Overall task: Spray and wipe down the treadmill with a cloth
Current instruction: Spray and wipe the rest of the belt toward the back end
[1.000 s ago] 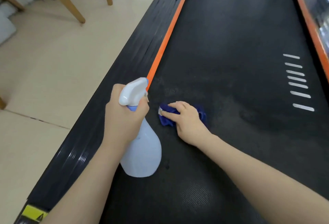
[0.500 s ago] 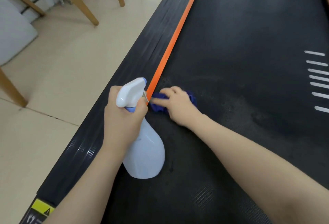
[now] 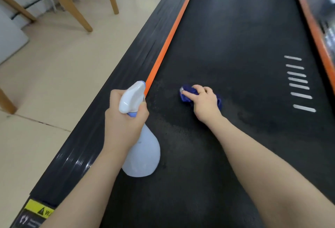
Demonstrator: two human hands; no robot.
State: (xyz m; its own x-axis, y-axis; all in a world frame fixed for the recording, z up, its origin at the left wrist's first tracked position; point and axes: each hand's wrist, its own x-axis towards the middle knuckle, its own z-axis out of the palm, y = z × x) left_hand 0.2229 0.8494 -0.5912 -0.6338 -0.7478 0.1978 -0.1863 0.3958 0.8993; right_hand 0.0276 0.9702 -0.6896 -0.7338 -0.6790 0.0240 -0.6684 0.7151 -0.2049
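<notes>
The treadmill's black belt (image 3: 235,50) runs away from me, with orange strips along both sides. My left hand (image 3: 125,120) grips the neck of a pale blue spray bottle (image 3: 143,155), which stands on the belt near the left orange strip (image 3: 168,37). My right hand (image 3: 204,101) holds a bunched dark blue cloth (image 3: 186,93) against the belt, a hand's width right of the bottle. Most of the cloth is hidden under the hand. The belt around the cloth looks greyish and damp.
A black side rail (image 3: 116,90) with a yellow warning sticker (image 3: 39,209) borders the belt on the left. Wooden chair or table legs (image 3: 72,8) stand on the beige floor (image 3: 45,75) to the left. White stripes (image 3: 298,82) mark the belt at right.
My right hand has slid the cloth to the right, away from the orange strip and the bottle. The left hand and bottle have stayed in place.
</notes>
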